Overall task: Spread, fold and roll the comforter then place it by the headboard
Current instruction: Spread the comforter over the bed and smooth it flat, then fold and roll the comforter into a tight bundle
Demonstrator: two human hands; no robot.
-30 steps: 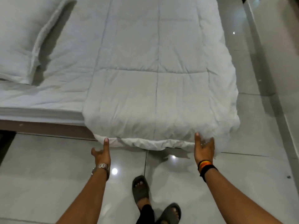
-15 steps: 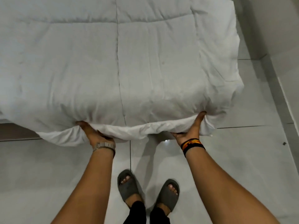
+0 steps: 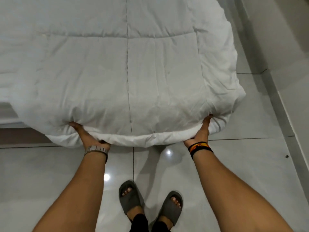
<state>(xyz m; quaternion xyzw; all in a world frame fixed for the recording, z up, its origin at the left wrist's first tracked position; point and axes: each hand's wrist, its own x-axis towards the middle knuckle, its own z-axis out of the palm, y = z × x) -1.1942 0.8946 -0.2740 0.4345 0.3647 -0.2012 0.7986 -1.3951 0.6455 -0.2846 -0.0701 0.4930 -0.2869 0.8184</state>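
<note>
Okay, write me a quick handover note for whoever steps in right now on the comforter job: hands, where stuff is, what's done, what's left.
Left hand: grips the near edge of the white quilted comforter, thumb on top, fingers tucked under.
Right hand: grips the same edge further right, same way.
Comforter: lies along the bed, its near end bunched and hanging over the grey tiled floor.
Done: it looks spread and folded into a long strip.
Left: roll it up from this end, then place it by the headboard, which is out of view.

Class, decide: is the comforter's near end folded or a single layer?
Folded: the comforter shows two stacked layers at its near edge, with both hands tucked between them.
</note>
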